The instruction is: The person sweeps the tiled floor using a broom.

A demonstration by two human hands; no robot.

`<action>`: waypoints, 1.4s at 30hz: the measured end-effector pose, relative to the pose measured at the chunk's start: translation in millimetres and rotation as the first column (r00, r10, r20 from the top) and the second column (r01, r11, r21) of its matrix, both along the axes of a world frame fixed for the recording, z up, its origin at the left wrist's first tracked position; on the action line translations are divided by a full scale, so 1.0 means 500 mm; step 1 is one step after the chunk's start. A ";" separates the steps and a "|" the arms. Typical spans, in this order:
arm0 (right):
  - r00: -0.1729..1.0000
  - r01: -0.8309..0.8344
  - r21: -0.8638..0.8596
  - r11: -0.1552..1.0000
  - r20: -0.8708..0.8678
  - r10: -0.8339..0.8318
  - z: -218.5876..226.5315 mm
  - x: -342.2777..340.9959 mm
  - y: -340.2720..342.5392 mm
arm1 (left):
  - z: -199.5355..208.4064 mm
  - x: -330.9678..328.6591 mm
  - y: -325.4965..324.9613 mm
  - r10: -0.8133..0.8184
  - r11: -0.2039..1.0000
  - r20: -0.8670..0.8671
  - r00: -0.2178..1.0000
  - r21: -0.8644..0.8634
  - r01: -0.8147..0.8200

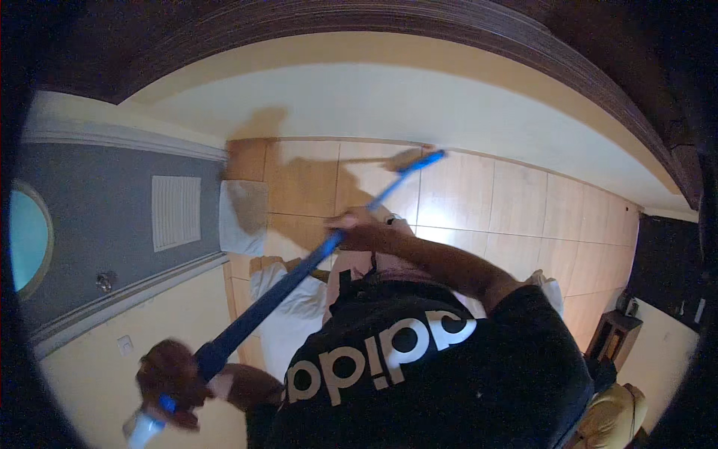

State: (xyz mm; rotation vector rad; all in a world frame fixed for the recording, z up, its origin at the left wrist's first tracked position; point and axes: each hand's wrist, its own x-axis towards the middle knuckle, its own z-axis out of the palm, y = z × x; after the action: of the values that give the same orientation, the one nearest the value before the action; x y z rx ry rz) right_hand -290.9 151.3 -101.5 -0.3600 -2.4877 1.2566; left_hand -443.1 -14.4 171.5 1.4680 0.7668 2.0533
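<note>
A long pole (269,303), dark blue with brighter blue ends, slants across me from lower left to upper right. My left hand (173,382) is closed around its upper part, near a white end piece. Farther down the pole, my right hand (355,227) wraps it in front of my legs. A narrow blue head (430,159) sits at the far end, at the floor close to the wall's foot. Blur hides whether it carries bristles or a pad.
Tan tiles (456,202) cover the floor along a pale wall (389,93). At the left stands a grey door (105,202) with a vent grille (176,212) and a round window; a pale mat (244,217) lies before it. A small dark cabinet (615,333) stands at the right.
</note>
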 end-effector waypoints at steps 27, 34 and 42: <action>0.959 -0.197 0.070 0.978 0.223 0.177 0.031 -0.009 0.064 | -0.008 -0.049 0.018 -0.046 0.980 -0.054 0.998 -0.194 0.035; 0.941 -0.327 0.057 0.943 -0.079 0.330 0.009 -0.105 -0.019 | 0.139 0.059 0.017 -0.455 0.695 -0.533 0.714 -0.713 -0.089; 0.987 -0.156 0.043 0.987 0.049 0.154 -0.083 0.140 -0.019 | -0.068 0.121 0.055 -0.279 0.952 -0.124 0.952 -0.164 0.258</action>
State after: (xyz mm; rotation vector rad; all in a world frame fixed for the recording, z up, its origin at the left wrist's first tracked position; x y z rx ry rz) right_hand -221.1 141.6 -143.2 -0.1889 -2.6221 1.2590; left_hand -382.4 13.0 137.5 1.5572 0.7124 1.6669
